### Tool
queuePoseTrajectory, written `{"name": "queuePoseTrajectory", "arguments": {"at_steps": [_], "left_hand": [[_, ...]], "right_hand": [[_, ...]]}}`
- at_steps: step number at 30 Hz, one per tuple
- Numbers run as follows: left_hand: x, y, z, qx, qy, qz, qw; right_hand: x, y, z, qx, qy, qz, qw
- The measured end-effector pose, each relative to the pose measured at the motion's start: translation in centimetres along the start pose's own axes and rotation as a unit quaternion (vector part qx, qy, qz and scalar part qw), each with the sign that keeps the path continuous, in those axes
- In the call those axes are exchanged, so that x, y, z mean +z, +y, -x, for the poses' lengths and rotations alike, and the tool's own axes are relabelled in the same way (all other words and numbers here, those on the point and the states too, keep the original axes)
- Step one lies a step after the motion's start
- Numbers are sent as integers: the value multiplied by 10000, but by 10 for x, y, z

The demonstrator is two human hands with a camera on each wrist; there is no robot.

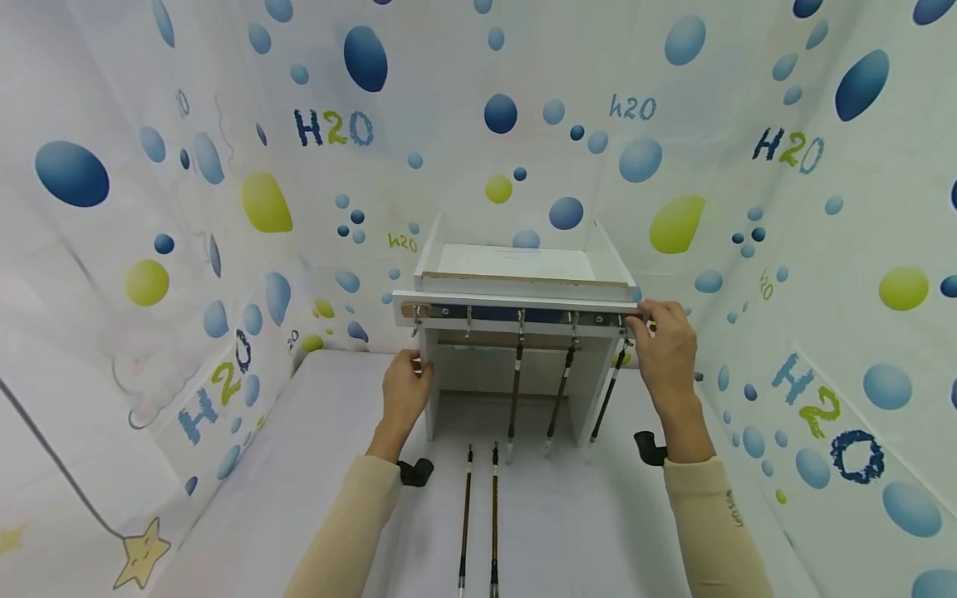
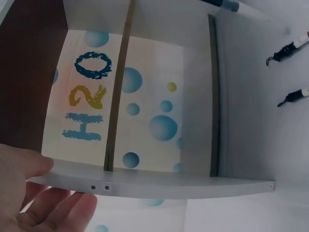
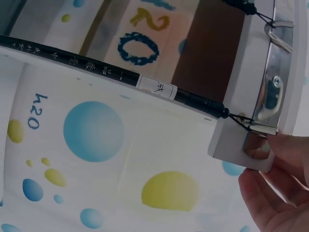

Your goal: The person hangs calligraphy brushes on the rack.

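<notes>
A small white shelf unit (image 1: 523, 299) stands before me, with a metal hook rail (image 1: 493, 315) along its front. My left hand (image 1: 406, 390) grips the edge of the left side panel, thumb on one face and fingers on the other in the left wrist view (image 2: 159, 186). At the rail's right end, my right hand (image 1: 668, 345) pinches the corner of the board, beside the last hook (image 3: 263, 128). Three calligraphy brushes (image 1: 514, 390) hang by their loops from the middle and right hooks; the one nearest my right hand has a black handle (image 3: 111, 72) with white characters.
Two more calligraphy brushes (image 1: 495, 507) lie on the white table (image 1: 568, 531) in front of the unit, between my forearms. The two leftmost hooks (image 1: 468, 321) carry no brush. White sheeting (image 1: 463, 108) printed with bubbles and H2O surrounds the table at the back and sides.
</notes>
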State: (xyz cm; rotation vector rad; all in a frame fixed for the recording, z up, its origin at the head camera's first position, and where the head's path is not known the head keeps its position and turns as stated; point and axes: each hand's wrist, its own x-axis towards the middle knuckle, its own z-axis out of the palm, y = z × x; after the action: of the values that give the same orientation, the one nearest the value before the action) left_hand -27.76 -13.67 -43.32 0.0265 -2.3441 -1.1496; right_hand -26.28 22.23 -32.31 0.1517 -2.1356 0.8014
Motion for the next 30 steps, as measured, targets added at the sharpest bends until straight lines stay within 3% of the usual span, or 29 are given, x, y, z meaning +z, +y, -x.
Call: {"name": "queuePoseTrajectory", "arguments": {"at_steps": [8,13,16,21,30], "left_hand": [[7,-16,32,-702,-174,-327,9968],[17,-22,67,-1012,-746,-508,9908],[25,-22,90,-1056,-1091,-543,9869],[38,-23,123,-1033,-1296,-618,9842],[49,-25,151,-1120,-1754,-865,9743]], "right_hand": [[0,-2,1,-48,50,51,10000],[0,-4,1,-23,-17,40,10000],[-1,-4,0,-18,-20,74,10000],[-1,-4,-1,-51,-2,101,9999],[-1,-4,-1,-10,-56,133,9999]]}}
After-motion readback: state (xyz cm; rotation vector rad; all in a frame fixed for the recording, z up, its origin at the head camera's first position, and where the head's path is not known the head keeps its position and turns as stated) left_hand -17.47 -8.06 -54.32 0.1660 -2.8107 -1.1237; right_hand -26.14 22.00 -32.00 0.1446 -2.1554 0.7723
